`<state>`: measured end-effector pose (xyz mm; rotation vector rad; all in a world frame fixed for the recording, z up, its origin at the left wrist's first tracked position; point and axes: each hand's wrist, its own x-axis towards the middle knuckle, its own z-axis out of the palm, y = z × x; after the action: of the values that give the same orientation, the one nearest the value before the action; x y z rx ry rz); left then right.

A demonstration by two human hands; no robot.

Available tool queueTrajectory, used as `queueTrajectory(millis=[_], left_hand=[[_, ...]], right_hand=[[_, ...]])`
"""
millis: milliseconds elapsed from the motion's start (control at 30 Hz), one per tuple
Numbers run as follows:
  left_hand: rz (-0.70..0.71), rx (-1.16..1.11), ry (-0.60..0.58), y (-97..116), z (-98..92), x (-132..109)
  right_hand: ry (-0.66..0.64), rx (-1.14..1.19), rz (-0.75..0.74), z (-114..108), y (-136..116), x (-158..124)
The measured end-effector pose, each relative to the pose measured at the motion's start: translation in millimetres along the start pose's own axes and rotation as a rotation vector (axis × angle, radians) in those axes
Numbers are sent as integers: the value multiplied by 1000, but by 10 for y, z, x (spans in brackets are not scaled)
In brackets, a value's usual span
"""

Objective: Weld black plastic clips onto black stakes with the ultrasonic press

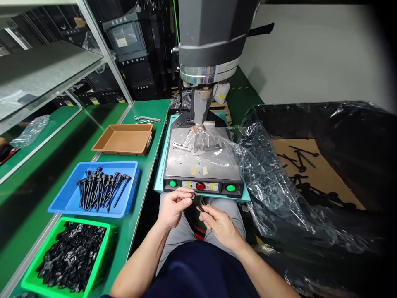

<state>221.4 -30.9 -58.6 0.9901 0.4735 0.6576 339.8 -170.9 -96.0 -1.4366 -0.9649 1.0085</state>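
Between my hands, in front of the press, is a black rod with a wider head (197, 201). My left hand (174, 207) pinches it at the head end. The fingers of my right hand (219, 223) are closed on its lower end and hide part of it. Similar black rods with thick heads (101, 186) lie in a blue tray (66, 203) to the left. Nearer me, a green bin (112, 244) holds many small black parts (71, 258).
The press (211, 37) stands ahead; clear plastic sheet (223, 142) lies partly over its metal bed (182, 165). Its front has two green buttons and a red one (200, 186). A brown tray (124, 140) and wrench (149, 118) lie left. At right, a plastic-lined box (310, 120) holds black rods.
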Motion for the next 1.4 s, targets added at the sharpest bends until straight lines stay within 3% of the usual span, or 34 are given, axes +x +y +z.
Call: queueTrajectory(millis=[200, 467, 667, 733, 833, 900, 1100, 1233, 1400], left_hand=[[-32, 84, -45, 62, -82, 19], [-66, 93, -111, 107, -161, 48], [-97, 125, -50, 101, -177, 52], [-88, 165, -59, 114, -184, 54], [-77, 260, -121, 161, -193, 62], [-73, 325, -162, 198, -193, 72], [-40, 441, -159, 241, -175, 82], [-83, 390, -131, 209, -155, 65], [-98, 294, 10, 126, -63, 24]], right_hand=[[-96, 240, 148, -21, -89, -27], [-137, 366, 264, 27, -98, -55], [130, -97, -5, 74, -96, -112], [116, -78, 1, 66, -81, -121], [-51, 120, 144, 26, -56, -122], [-92, 131, 173, -3, -55, -122], [184, -296, -150, -20, -102, -133], [95, -295, -120, -25, -116, -124], [216, -306, -185, -15, -123, -98]])
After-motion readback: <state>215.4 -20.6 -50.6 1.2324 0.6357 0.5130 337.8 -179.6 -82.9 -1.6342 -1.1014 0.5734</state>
